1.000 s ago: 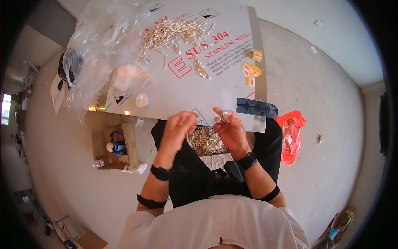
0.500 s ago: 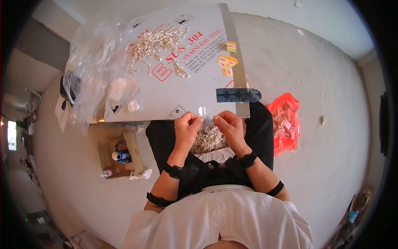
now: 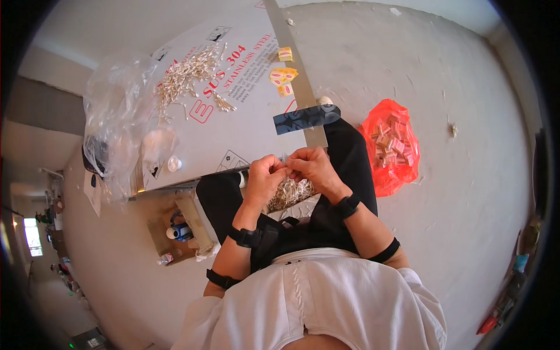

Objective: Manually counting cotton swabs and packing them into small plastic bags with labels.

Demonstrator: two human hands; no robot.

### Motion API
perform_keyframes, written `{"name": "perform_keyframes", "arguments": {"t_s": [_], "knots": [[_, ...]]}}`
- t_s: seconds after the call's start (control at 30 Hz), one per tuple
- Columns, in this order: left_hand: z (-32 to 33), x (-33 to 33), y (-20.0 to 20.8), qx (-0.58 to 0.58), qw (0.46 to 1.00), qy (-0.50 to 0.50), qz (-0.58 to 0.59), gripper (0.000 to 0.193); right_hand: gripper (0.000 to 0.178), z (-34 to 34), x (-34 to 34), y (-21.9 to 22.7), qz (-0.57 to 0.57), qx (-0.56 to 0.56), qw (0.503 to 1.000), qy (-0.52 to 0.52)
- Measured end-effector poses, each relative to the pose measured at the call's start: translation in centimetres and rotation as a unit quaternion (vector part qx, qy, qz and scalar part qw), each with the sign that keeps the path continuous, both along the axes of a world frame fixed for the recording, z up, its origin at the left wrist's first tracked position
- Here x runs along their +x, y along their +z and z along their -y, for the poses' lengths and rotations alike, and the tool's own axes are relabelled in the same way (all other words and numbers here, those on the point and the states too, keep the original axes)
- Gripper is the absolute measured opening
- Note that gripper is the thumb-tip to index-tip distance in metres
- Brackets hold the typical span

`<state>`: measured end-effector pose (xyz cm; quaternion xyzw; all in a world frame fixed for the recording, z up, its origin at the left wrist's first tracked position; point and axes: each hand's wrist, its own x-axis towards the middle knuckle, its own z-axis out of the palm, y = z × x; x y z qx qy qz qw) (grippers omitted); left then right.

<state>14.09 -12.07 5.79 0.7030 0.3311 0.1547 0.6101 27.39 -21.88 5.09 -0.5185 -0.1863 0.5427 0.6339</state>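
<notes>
My left hand and my right hand meet above my lap, fingertips pinched close together. Between them shows a sliver of a small clear plastic piece, mostly covered by the fingers; its exact kind I cannot make out. Just below the hands, between my thighs, a container holds a heap of cotton swabs. More loose cotton swabs are piled on the metal-sheet tabletop ahead, with a few strewn off the pile.
Several yellow packets and a dark patterned strip lie along the table's right edge. A round white container stands near clear plastic bags at left. On the floor are a cardboard box and a red bag of small boxes.
My hands have come together; earlier they were apart with the clear plastic piece between them. The view has turned, so the table appears tilted and further left.
</notes>
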Motion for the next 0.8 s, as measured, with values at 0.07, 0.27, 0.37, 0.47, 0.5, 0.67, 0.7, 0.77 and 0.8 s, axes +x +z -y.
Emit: {"name": "perform_keyframes", "arguments": {"t_s": [0.07,0.27,0.37,0.47,0.5,0.67,0.7,0.77,0.8], "knots": [[0.1,0.3,0.1,0.027,0.999,-0.02,-0.004,0.017,0.013,0.3,0.3,-0.2,-0.025,0.004,1.0,0.001],[0.1,1.0,0.6,-0.102,0.994,-0.02,0.014,0.016,0.013,0.5,0.7,-2.1,-0.065,0.023,0.997,-0.018],[0.1,1.0,0.8,-0.2,0.978,-0.008,0.054,0.016,0.013,0.5,0.8,-2.3,-0.116,0.039,0.992,-0.024],[0.0,1.3,-0.3,-0.073,0.997,0.019,0.019,0.012,0.012,0.4,1.1,-2.7,-0.105,0.038,0.993,-0.031],[0.0,1.4,-0.5,0.097,0.994,0.035,-0.036,0.008,0.011,0.3,1.1,-2.8,-0.036,0.034,0.998,-0.035],[0.3,3.5,0.4,0.439,0.895,-0.076,-0.021,0.023,0.012,0.7,0.8,-1.5,0.471,-0.006,0.881,-0.038],[0.4,4.0,1.0,0.485,0.861,-0.151,-0.006,0.029,0.012,0.7,0.6,-1.3,0.471,-0.009,0.881,-0.042],[0.0,4.5,0.0,0.454,0.878,-0.151,-0.003,0.028,0.012,0.7,0.9,-1.2,0.477,-0.007,0.876,-0.074],[-0.5,4.8,-0.5,0.409,0.903,-0.129,0.021,0.026,0.017,0.5,1.0,-1.8,0.462,0.021,0.88,-0.112]]}}
